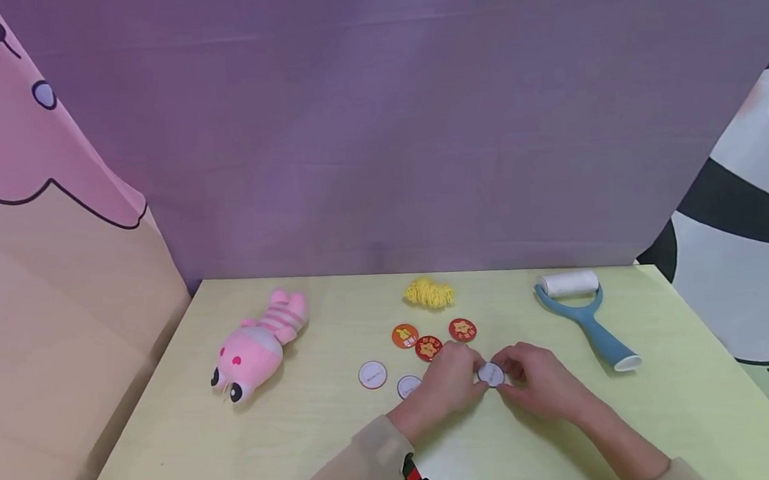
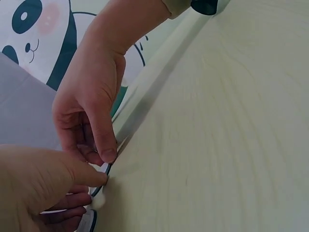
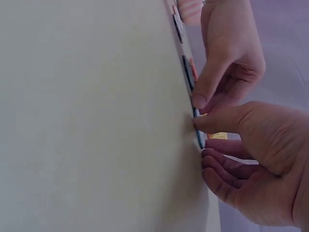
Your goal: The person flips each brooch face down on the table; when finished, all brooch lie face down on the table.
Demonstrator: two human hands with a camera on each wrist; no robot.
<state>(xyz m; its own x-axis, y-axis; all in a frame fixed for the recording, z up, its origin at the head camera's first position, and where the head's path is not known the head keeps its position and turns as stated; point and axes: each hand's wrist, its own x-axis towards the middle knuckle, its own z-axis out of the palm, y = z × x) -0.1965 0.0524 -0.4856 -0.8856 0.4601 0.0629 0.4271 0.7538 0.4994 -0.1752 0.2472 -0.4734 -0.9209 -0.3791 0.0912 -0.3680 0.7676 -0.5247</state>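
Both hands meet at a white round disc with a dark rim [image 1: 491, 374], low over the table. My left hand [image 1: 451, 380] pinches its left edge between thumb and fingers. From the other side my right hand [image 1: 542, 379] grips the right edge with thumb and fingertips. In the left wrist view the disc [image 2: 107, 169] appears edge-on between the two thumbs. Left of the hands lie two more white-faced discs [image 1: 373, 375], one partly covered by the left forearm. Just beyond the left hand are an orange disc [image 1: 405, 336] and two red discs [image 1: 463, 329] with printed figures.
A pink plush toy [image 1: 259, 347] lies at the left of the pale table [image 1: 192, 443]. A yellow bundle of cord [image 1: 429, 293] is near the back edge. To the right rests a lint roller with a blue handle [image 1: 598, 330]. A purple backdrop [image 1: 404, 121] rises behind.
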